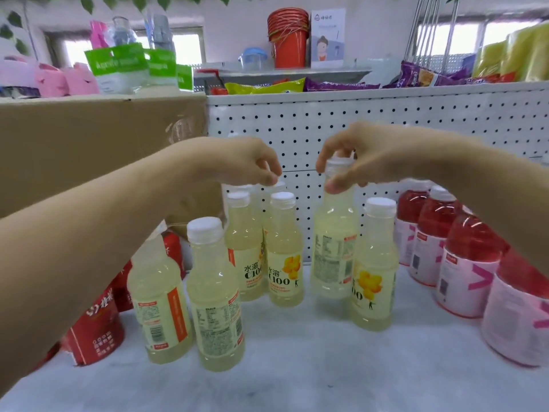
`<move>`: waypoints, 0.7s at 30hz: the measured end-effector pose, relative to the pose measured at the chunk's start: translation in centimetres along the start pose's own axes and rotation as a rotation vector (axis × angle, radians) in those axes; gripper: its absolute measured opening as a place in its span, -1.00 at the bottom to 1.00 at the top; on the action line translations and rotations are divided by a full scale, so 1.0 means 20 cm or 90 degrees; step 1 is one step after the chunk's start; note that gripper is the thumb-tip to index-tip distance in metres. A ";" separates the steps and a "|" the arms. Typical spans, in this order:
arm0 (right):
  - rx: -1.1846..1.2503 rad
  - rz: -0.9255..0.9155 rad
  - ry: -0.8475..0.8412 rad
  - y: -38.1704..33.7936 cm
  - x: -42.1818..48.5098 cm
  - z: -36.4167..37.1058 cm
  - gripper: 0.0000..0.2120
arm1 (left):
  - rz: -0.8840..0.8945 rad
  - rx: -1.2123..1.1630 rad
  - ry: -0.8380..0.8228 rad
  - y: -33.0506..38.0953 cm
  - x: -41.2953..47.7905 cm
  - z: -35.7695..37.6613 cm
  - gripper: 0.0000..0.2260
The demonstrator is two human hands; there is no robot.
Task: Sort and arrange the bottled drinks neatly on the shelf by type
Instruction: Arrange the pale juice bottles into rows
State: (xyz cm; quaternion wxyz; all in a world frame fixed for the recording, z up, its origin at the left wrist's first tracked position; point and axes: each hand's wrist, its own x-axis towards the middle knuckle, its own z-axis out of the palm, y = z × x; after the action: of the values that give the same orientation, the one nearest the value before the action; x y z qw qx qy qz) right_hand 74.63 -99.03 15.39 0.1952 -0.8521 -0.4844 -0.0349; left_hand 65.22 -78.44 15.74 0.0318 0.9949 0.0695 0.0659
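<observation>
Now right fingers (334, 185) pinch the lemon bottle (334, 248) atop; left fingers (267, 173) curl, grip unclear.

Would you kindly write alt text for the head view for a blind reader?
The right hand grips a pale yellow C100 bottle by its cap; the left hand is at a rear bottle's cap. Red drink bottles stand at right on the shelf.

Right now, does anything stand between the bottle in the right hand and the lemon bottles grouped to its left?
Nothing visible does. Only bare shelf separates the held bottle from the nearest lemon bottle; the right hand grips its cap.
</observation>
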 end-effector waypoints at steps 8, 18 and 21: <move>0.002 0.022 -0.009 0.18 0.35 -0.05 -0.75 | -0.040 0.041 -0.059 -0.02 0.41 0.03 -0.62; -0.002 0.089 -0.085 0.46 0.58 0.20 -0.74 | -0.025 0.111 -0.158 -0.06 0.61 0.17 -0.65; 0.004 0.100 -0.084 0.49 0.59 0.23 -0.73 | -0.003 0.091 -0.137 -0.05 0.63 0.18 -0.69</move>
State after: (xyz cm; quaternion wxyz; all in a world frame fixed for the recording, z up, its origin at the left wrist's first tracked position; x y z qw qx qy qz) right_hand 88.41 -92.22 11.20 0.1673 -0.8872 -0.4283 0.0381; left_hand 77.87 -75.82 13.73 -0.0317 0.9958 0.0722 -0.0466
